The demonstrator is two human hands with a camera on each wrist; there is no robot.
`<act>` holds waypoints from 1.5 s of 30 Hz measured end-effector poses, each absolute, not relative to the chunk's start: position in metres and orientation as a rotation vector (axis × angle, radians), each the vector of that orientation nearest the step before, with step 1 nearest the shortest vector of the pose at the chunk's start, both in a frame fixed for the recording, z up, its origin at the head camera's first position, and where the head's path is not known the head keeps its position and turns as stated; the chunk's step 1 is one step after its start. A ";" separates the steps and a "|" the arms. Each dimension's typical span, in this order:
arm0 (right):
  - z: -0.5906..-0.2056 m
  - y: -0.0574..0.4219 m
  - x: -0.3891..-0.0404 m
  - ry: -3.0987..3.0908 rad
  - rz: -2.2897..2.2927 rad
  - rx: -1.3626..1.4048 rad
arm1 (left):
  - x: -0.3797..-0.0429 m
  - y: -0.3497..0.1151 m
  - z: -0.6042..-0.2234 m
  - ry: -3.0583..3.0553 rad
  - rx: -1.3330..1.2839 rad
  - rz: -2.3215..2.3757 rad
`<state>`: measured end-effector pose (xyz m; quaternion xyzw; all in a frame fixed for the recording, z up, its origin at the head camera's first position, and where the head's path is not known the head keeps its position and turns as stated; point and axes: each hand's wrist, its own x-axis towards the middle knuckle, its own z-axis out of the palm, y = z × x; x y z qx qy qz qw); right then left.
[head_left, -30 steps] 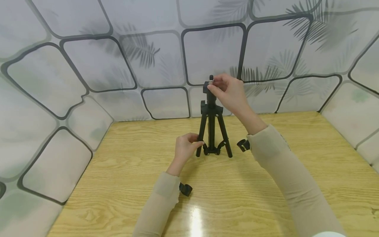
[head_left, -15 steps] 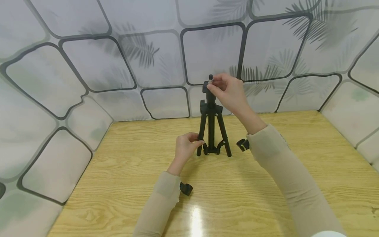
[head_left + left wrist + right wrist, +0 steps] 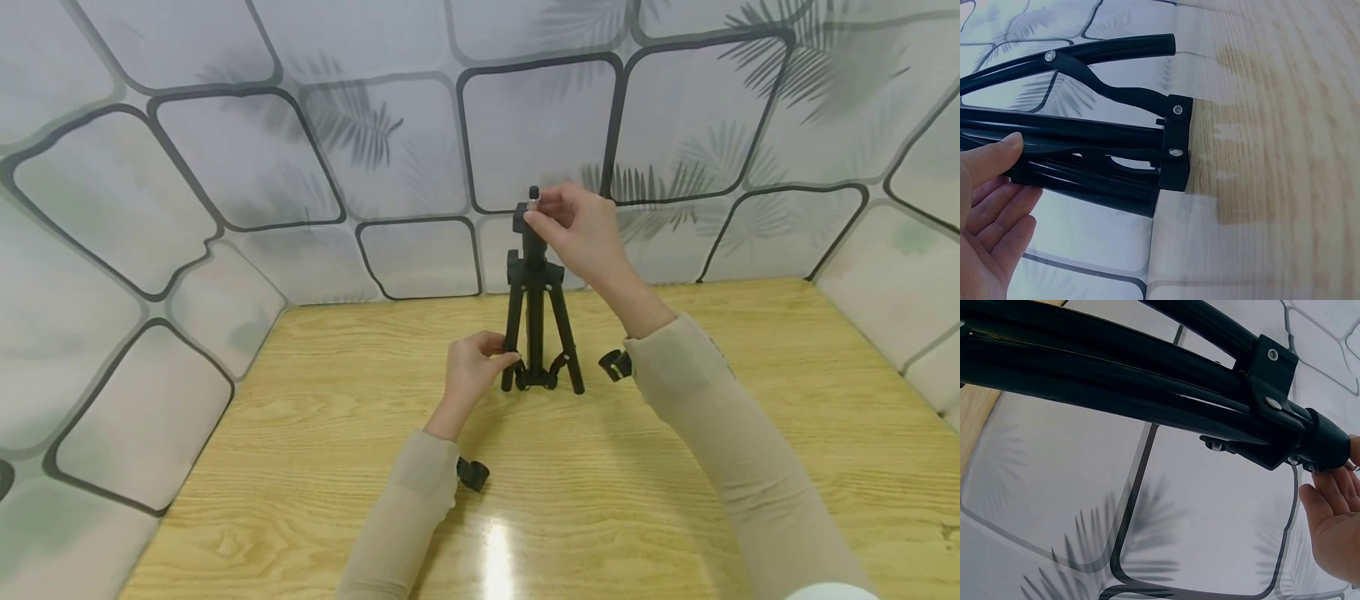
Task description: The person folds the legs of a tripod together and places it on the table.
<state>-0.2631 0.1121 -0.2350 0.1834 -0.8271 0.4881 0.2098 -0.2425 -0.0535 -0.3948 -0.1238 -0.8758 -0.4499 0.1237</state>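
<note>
A small black tripod (image 3: 535,325) stands upright near the back of the table, its legs only slightly spread. My left hand (image 3: 471,367) pinches one leg low down, between thumb and fingers. In the left wrist view the thumb of that hand (image 3: 988,212) lies across the leg (image 3: 1097,194), close to the brace joint (image 3: 1177,144). Up at the tripod's head, my right hand (image 3: 588,237) pinches the small top piece below a dark knob (image 3: 534,192). The right wrist view shows only part of this hand (image 3: 1335,531) beside the collar (image 3: 1329,440); its thumb is mostly out of frame.
The wood-grain table (image 3: 300,467) reaches back to a patterned cloth wall (image 3: 420,150), close behind the tripod. Cloth also rises at both sides. Black wrist mounts (image 3: 472,475) stick out from the sleeves.
The tripod's feet appear slightly closer together, the left one shifted a little right and the right one a little left. Both hands keep their grip almost unmoved.
</note>
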 end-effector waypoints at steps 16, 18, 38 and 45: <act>-0.235 0.113 -0.263 -2.329 1.349 0.500 | -0.246 -0.052 -0.395 -2.527 -0.404 -1.295; -0.235 0.113 -0.263 -2.329 1.354 0.497 | -0.247 -0.051 -0.395 -2.529 -0.405 -1.294; -0.236 0.111 -0.263 -2.317 1.345 0.517 | -0.246 -0.046 -0.389 -2.584 -0.396 -1.298; -0.236 0.112 -0.264 -2.298 1.355 0.520 | -0.251 -0.046 -0.388 -2.645 -0.450 -1.328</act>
